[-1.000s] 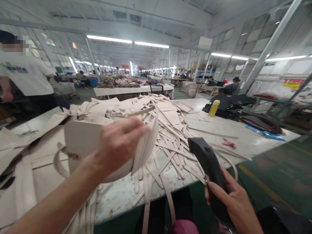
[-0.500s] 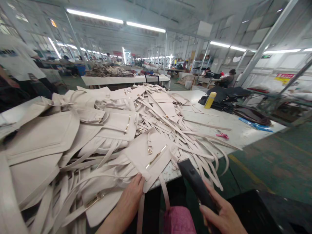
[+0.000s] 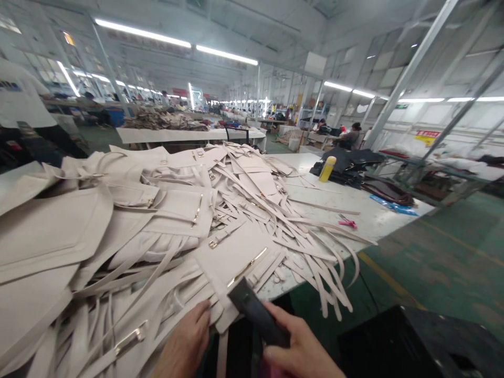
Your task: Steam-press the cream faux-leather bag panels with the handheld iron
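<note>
A big heap of cream leather bag pieces and straps (image 3: 165, 220) covers the white table (image 3: 315, 194). My left hand (image 3: 187, 344) rests at the near edge of the heap, its fingers on a cream flap piece (image 3: 232, 262) that carries a gold bar and a buckle strap. My right hand (image 3: 301, 352) grips a black hand-held tool (image 3: 255, 312), whose tip touches the lower edge of that flap.
A yellow bottle (image 3: 327, 168), dark leather goods (image 3: 350, 163), pink scissors (image 3: 347, 222) and a blue sheet (image 3: 394, 206) lie on the table's far right. A black bin (image 3: 397, 346) stands on the green floor. A person in a white shirt (image 3: 19, 100) stands far left; others work at distant tables.
My left hand set down the bag it held up and now lies on the flap piece. My right hand brought the black tool left to the flap's edge. The view tipped downward.
</note>
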A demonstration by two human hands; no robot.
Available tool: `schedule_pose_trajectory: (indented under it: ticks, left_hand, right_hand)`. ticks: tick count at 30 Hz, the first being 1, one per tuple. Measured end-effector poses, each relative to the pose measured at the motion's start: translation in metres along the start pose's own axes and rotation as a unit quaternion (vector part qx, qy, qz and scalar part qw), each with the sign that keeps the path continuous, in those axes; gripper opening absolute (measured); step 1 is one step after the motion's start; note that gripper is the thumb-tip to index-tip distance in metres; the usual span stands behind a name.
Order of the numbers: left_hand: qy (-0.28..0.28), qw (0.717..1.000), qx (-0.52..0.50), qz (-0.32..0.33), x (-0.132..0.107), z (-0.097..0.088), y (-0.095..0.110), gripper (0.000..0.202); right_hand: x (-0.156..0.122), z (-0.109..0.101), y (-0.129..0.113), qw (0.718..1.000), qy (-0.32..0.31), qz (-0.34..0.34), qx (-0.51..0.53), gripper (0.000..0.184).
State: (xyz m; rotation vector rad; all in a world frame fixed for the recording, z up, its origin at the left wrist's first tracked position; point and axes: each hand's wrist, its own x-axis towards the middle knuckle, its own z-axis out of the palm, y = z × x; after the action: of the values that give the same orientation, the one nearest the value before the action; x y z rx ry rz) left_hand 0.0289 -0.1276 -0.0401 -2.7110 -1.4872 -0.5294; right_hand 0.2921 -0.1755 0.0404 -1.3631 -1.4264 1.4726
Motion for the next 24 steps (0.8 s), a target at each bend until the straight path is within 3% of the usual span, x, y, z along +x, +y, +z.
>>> schedule_pose_trajectory:
  ticks: [4, 6, 10, 16, 20, 24]
  left_hand:
    - [-0.007, 1.000, 0.006, -0.001, -0.002, -0.004, 0.000, 0.024]
    - [-0.008, 0.999, 0.032, -0.019, -0.001, -0.002, 0.005, 0.031]
    - [0.064, 0.994, 0.089, -0.028, -0.001, 0.017, 0.011, 0.047]
    - [0.116, 0.991, 0.061, 0.015, -0.007, 0.035, 0.001, 0.032]
    - [0.089, 0.995, 0.046, 0.017, -0.007, 0.023, 0.003, 0.031]
    - [0.006, 0.998, -0.055, -0.044, 0.010, -0.022, 0.011, 0.027]
  right_hand:
    - [0.005, -0.043, 0.001, 0.992, 0.113, 0.051, 0.037, 0.065]
    - [0.010, -0.064, 0.011, 0.985, 0.139, 0.089, 0.040, 0.070]
    - [0.029, -0.089, 0.031, 0.983, 0.122, 0.118, 0.068, 0.070]
    - [0.058, -0.102, 0.032, 0.986, 0.100, 0.113, 0.076, 0.037]
    - [0.080, -0.099, 0.025, 0.988, 0.108, 0.094, 0.059, 0.036]
    - [0.084, -0.089, 0.019, 0.986, 0.145, 0.065, 0.054, 0.062]
